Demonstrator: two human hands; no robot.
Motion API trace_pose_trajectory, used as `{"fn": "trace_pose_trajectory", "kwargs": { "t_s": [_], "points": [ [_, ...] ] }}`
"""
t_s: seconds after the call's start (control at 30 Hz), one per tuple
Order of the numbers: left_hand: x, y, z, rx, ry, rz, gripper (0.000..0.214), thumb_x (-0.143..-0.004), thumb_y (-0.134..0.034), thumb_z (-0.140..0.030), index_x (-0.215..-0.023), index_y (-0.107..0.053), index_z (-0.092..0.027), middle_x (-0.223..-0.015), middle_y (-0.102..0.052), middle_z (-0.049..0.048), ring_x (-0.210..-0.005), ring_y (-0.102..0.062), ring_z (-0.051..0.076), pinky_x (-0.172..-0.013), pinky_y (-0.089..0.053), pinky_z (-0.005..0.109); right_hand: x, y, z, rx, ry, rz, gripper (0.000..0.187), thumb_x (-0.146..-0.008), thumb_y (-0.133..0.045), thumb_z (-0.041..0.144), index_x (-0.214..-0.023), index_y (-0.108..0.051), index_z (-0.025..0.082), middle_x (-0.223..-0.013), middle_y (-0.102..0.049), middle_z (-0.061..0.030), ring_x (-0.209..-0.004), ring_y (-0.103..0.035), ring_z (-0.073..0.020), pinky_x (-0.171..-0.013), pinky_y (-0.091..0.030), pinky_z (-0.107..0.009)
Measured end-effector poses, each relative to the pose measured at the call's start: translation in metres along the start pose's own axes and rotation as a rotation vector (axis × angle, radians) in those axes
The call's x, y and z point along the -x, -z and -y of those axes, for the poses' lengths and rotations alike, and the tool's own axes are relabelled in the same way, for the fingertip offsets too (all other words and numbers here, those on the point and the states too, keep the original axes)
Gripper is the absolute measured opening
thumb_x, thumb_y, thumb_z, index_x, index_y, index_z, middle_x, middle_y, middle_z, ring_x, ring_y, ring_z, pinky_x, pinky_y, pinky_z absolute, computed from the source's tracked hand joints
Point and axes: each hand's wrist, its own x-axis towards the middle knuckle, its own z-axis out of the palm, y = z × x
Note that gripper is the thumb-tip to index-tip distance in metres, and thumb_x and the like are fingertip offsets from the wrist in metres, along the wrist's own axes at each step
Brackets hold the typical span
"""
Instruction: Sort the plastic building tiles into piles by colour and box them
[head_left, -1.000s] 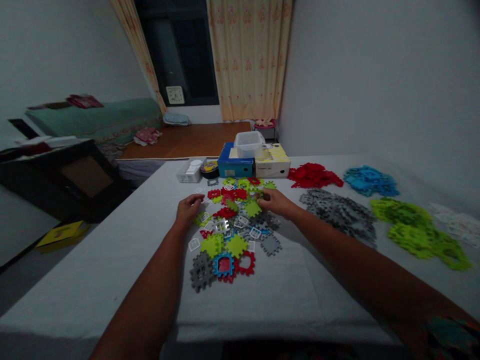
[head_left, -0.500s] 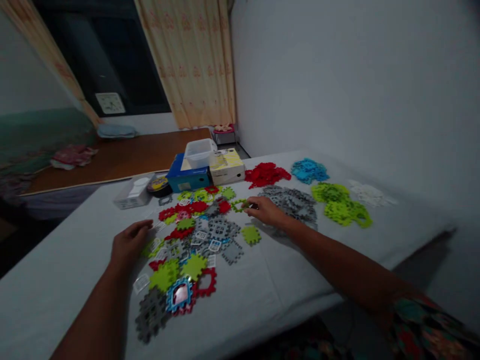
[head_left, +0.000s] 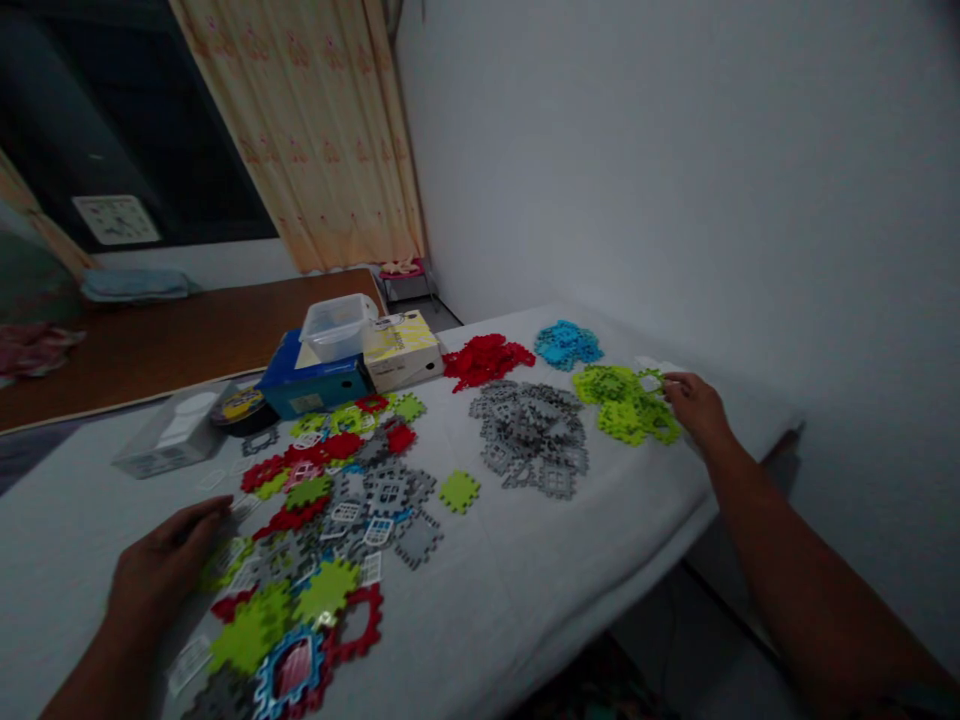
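Observation:
My right hand, at the far right of the table, pinches a lime green frame-shaped toothed building piece. It holds the piece at the edge of the lime green pile. My left hand rests at the left of a mixed heap of toothed pieces, fingers stretched forward and seemingly holding nothing. Its fingertips are close to a white lattice piece. The heap has grey pieces, red pieces and a blue frame. A single green square piece lies right of it.
Sorted piles of grey, red and blue pieces lie toward the back right. A blue box, a yellow-and-white box, a clear tub, a plastic container and a tape roll stand behind the heap.
My right hand has carried the green frame piece from beside the mixed heap over the grey pile to the green pile. The view has turned right; my left hand stays beside the heap.

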Motion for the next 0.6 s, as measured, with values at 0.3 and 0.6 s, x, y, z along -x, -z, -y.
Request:
{"fn": "trace_pose_trajectory", "kwargs": {
  "t_s": [0.3, 0.6],
  "points": [
    [-0.005, 0.001, 0.002, 0.023, 0.116, 0.087, 0.042, -0.075, -0.054, -0.053, -0.100, -0.074, -0.026, -0.104, -0.076, 0.0047, -0.103, -0.068, 0.034, -0.093, -0.052, 0.047, -0.015, -0.013, -0.011, 0.294, 0.068, 0.068, 0.041, -0.082, -0.045, 0.040, -0.094, -0.077, 0.018, -0.101, -0.075, -0.0121, -0.093, -0.067, -0.0267, -0.081, -0.049, -0.038],
    [-0.003, -0.002, 0.003, 0.095, 0.076, 0.085, 0.041, -0.074, -0.056, -0.047, -0.102, -0.073, -0.023, -0.105, -0.076, 0.0057, -0.103, -0.068, 0.031, -0.095, -0.052, 0.045, 0.020, -0.003, 0.059, 0.111, 0.207, -0.058, 0.035, -0.089, -0.046, 0.036, -0.103, -0.073, 0.018, -0.102, -0.075, -0.0099, -0.091, -0.068, -0.0239, -0.084, -0.051, -0.038]
  ]
}}
